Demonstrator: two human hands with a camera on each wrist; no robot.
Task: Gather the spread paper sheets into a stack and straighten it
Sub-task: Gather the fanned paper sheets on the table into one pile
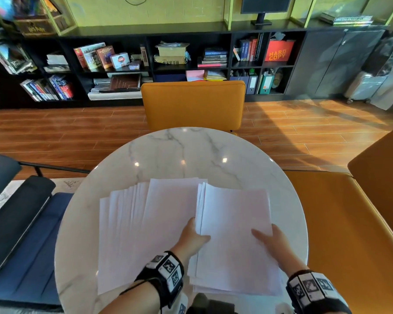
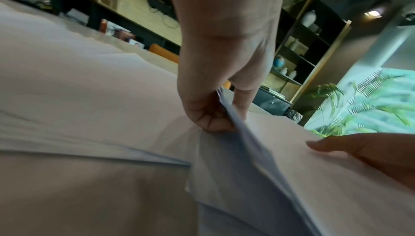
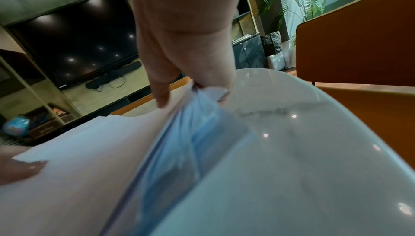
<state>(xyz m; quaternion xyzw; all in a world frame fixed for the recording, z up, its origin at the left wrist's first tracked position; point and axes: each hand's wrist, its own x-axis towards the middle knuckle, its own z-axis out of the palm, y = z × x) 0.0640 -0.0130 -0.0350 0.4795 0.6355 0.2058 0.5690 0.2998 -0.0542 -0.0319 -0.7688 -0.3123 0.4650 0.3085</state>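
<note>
White paper sheets lie on a round marble table [image 1: 182, 150]. On the left, several sheets [image 1: 132, 234] are fanned out flat. On the right sits a gathered bundle of sheets [image 1: 234, 234], its edges slightly lifted. My left hand [image 1: 194, 234] grips the bundle's left edge, thumb on top and fingers underneath, as the left wrist view shows at the left hand [image 2: 215, 112]. My right hand [image 1: 270, 239] pinches the bundle's right edge, thumb lying on top; the right wrist view shows the right hand [image 3: 193, 87] with the sheets' edges between fingers and thumb.
An orange chair [image 1: 193, 105] stands behind the table and an orange bench [image 1: 349, 234] runs along its right side. A dark blue seat [image 1: 32, 245] is at the left. A black bookshelf [image 1: 168, 60] lines the far wall.
</note>
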